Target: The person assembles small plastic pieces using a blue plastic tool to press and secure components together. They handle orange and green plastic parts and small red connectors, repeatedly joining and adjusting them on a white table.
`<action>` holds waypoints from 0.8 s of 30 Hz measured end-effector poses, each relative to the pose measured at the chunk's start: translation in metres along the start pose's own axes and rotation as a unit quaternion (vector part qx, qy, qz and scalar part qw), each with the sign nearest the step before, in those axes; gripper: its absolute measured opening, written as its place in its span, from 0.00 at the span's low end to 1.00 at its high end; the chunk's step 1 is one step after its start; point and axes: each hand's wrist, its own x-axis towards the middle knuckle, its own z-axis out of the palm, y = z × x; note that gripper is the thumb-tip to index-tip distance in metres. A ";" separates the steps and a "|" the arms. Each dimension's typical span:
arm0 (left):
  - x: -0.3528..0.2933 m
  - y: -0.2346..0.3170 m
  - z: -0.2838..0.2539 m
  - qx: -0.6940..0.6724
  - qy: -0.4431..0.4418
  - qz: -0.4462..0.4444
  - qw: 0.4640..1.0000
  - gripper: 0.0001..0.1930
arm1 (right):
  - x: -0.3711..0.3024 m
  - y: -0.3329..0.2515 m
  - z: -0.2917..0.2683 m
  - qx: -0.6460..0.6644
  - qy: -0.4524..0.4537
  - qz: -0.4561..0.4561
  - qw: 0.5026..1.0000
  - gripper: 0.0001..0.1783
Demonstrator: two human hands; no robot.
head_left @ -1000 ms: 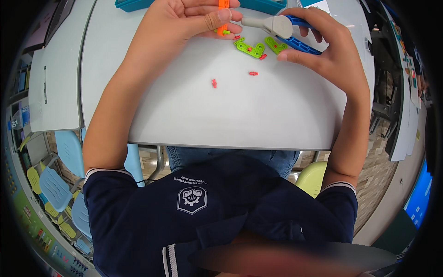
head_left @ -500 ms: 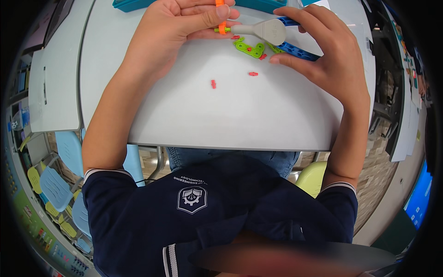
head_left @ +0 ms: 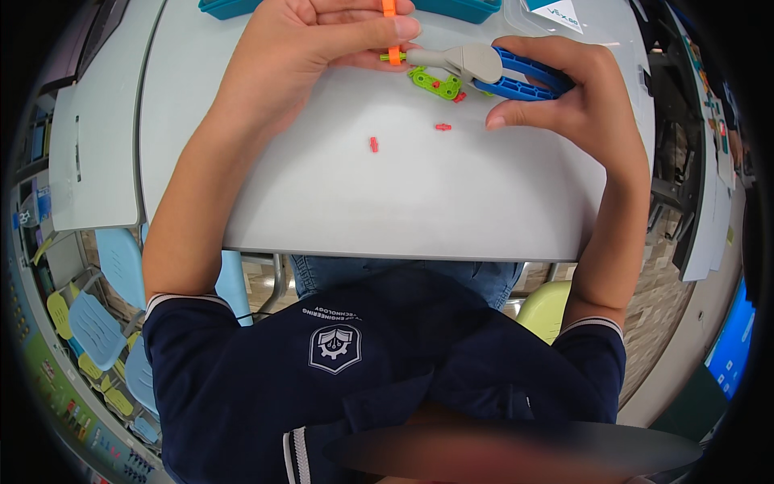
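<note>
At the table's far side, my left hand (head_left: 330, 36) is closed on an orange plastic building piece (head_left: 393, 55). A short green peg (head_left: 384, 58) runs through that piece. My right hand (head_left: 568, 89) is wrapped round the blue handles of a pair of grey-headed pliers (head_left: 477, 63). The pliers' tip meets the orange piece at the peg; whether the jaws grip it I cannot tell. Just below the pliers lies a green plastic part (head_left: 435, 83) with red pins in it. Nearer to me are two loose red pins (head_left: 373, 144), lying apart.
A teal tray (head_left: 459, 11) stands along the far edge of the white table (head_left: 403, 210). Right of it is a clear plastic box or sheet with a white card (head_left: 556, 11). Blue chairs (head_left: 101, 327) stand to the left, and a green chair (head_left: 545, 311) is by my right side.
My right hand has squeezed the handles closer together and the pliers have tilted, their handles swinging slightly down and right. My left hand keeps the orange piece at nearly the same place.
</note>
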 end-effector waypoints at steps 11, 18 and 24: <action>-0.003 0.003 -0.001 0.071 -0.037 0.027 0.996 0.15 | -0.004 0.002 -0.011 0.094 -0.105 0.150 0.979 0.38; 0.001 0.024 -0.012 0.017 0.027 -0.056 0.998 0.14 | -0.005 0.025 -0.030 0.007 -0.038 0.201 0.979 0.37; 0.007 0.022 -0.004 -0.030 0.045 -0.073 0.996 0.14 | -0.010 0.034 -0.030 0.006 -0.030 0.143 0.989 0.39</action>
